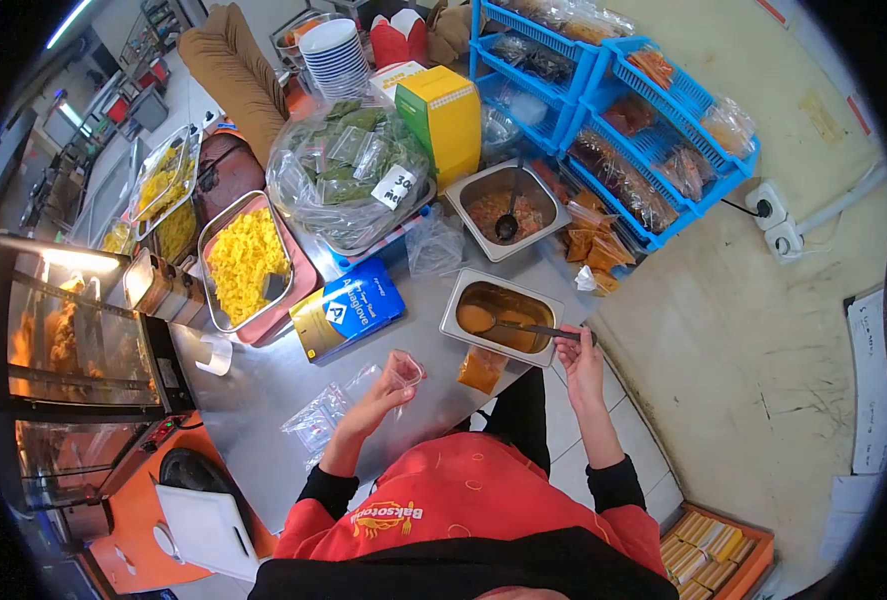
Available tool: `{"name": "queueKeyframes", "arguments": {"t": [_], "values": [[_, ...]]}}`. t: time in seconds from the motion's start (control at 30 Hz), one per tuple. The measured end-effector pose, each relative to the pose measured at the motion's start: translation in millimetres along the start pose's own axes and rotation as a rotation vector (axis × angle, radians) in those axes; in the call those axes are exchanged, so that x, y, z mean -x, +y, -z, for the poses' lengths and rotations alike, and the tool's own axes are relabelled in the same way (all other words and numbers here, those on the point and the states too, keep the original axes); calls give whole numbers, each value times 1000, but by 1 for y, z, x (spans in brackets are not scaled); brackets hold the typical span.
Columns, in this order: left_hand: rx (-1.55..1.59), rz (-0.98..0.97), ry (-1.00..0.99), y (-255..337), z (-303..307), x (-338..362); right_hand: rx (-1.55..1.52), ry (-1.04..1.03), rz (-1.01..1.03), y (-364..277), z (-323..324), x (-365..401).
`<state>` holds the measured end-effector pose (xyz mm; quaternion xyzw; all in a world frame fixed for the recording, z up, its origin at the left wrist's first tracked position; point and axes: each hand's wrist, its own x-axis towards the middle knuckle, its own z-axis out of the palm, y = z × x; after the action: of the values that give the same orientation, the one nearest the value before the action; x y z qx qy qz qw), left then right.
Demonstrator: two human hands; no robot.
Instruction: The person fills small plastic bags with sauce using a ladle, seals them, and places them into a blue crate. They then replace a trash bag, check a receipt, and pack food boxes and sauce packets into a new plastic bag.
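My right hand (579,362) is closed round the dark handle of a ladle (523,327). The ladle's bowl rests in brown sauce inside a rectangular metal pan (451,318) at the edge of the steel table. My left hand (393,385) pinches a small clear plastic bag (409,374), its mouth held open, to the left of the pan. Beside that wrist lie several flat clear bags (315,420). A filled bag of orange-brown sauce (481,370) lies against the near side of the pan.
Behind stands a second metal pan (463,196) with a dark spoon in chopped food. A blue-and-yellow glove box (348,310), a bag of green leaves (348,180) and a tray of yellow food (243,262) surround the workspace. Blue baskets (603,110) rise at the right; a heated cabinet (83,350) stands left.
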<state>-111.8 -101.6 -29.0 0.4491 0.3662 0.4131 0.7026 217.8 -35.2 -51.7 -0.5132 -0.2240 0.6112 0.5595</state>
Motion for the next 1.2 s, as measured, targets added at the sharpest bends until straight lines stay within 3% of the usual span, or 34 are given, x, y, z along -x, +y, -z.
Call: {"name": "queueKeyframes", "arguments": {"t": [0.13, 0.33, 0.43, 0.73, 1.2], "values": [[-230, -61, 64, 8, -8, -6, -179, 38, -47, 4, 11, 0], [-1094, -276, 385, 21, -25, -42, -297, 77, 7, -17, 15, 7], [-1270, -431, 513, 27, -37, -68, -314, 71, 81, -40, 8, 15], [-1354, -586, 537, 36, -64, -117, -288, 46, 279, -103, -34, 41], [-1055, -563, 517, 26, -76, -127, -112, 6, 469, -99, -56, 60]]}}
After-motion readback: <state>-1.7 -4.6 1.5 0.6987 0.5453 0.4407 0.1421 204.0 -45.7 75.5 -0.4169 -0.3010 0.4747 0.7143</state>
